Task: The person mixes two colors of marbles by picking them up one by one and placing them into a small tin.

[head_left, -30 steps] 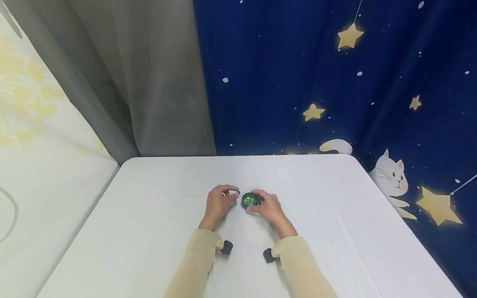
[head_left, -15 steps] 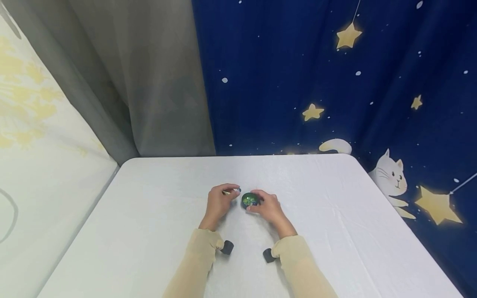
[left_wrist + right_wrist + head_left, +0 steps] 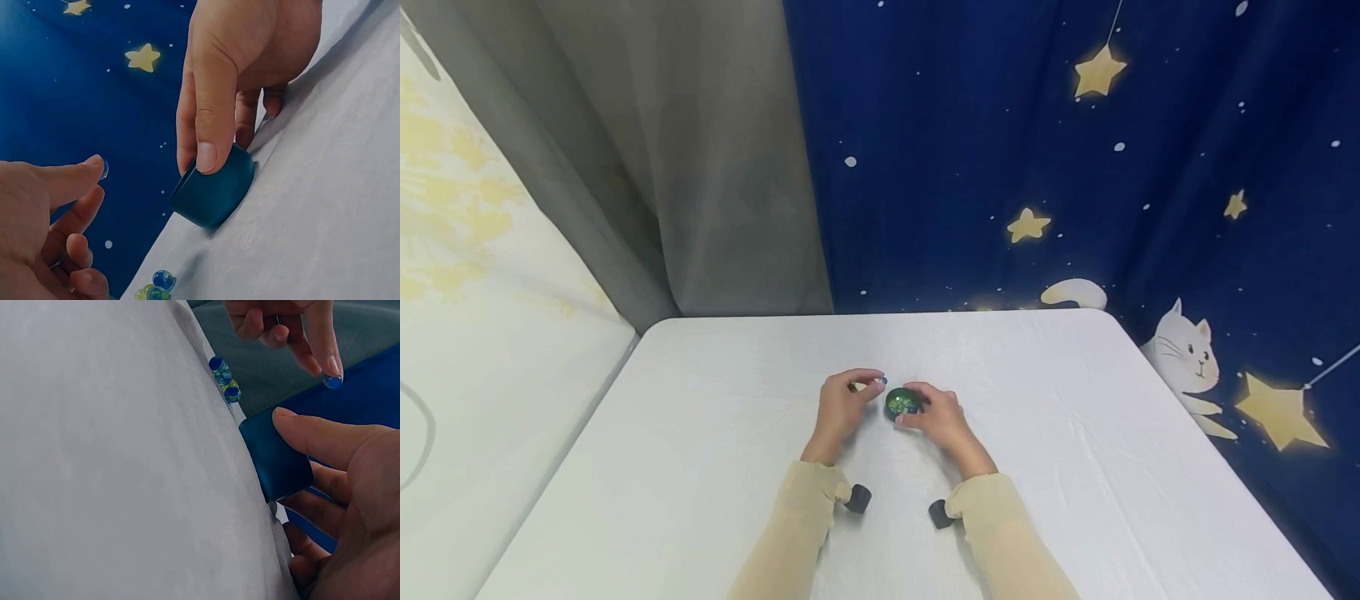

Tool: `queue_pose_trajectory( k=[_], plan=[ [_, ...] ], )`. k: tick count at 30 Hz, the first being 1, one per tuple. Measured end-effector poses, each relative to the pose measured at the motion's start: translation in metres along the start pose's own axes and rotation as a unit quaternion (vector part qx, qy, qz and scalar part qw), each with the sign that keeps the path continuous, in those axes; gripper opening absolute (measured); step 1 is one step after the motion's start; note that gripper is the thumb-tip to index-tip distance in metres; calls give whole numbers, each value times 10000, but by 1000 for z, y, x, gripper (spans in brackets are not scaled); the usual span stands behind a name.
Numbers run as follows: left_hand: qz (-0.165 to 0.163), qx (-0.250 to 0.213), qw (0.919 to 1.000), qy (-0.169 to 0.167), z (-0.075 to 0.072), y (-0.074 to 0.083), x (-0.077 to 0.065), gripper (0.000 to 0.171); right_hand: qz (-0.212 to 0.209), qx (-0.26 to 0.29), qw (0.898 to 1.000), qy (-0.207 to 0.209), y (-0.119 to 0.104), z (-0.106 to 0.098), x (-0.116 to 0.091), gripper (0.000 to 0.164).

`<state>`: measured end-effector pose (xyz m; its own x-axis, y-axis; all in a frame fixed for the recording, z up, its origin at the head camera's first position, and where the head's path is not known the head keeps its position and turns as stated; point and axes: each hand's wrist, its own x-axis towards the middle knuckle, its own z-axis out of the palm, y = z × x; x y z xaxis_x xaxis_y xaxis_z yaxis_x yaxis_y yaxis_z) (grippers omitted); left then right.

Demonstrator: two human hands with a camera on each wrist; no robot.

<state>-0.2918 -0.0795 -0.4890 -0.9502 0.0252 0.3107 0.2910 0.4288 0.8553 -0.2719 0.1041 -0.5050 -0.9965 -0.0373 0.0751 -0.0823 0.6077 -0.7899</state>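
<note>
Cup, teal [image 3: 901,403], appears to stand upright on the white tabletop [image 3: 715,467] ahead of you. Your right hand [image 3: 942,417], at its four o'clock, grips it between thumb and fingers. Your left hand [image 3: 844,404], at nine o'clock, pinches a blue-and-clear marble [image 3: 333,382] at the fingertips — raised, near the rim towards half past ten, not touching it. Recommended, if transfer is the step: steady the cup without tipping, centre the marble low over the mouth, then part the pinch gently. Loose marbles [image 3: 223,376] lie beside the cup; a brush could roll them. Far table edge runs across twelve o'clock, well apart. Sideways room extends towards nine and three; mind the black wrist units [image 3: 858,499] at seven and five.
</note>
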Motion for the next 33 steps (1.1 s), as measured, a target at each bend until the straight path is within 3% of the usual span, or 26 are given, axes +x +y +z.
queue_pose_trajectory(
  k=[7, 17, 33],
  plan=[
    [178, -106, 9998, -52, 2, 5, -2, 15, -56, -45, 10000, 39, 1, 0, 1, 58],
    [29, -16, 10000, -92, 6, 7, -2, 14, -66, -78, 9999, 32, 1, 0, 1, 57],
    [200, 38, 9997, -100, 12, 7, -4, 15, -5, -114, 9999, -4, 1, 0, 0, 57]
  ],
)
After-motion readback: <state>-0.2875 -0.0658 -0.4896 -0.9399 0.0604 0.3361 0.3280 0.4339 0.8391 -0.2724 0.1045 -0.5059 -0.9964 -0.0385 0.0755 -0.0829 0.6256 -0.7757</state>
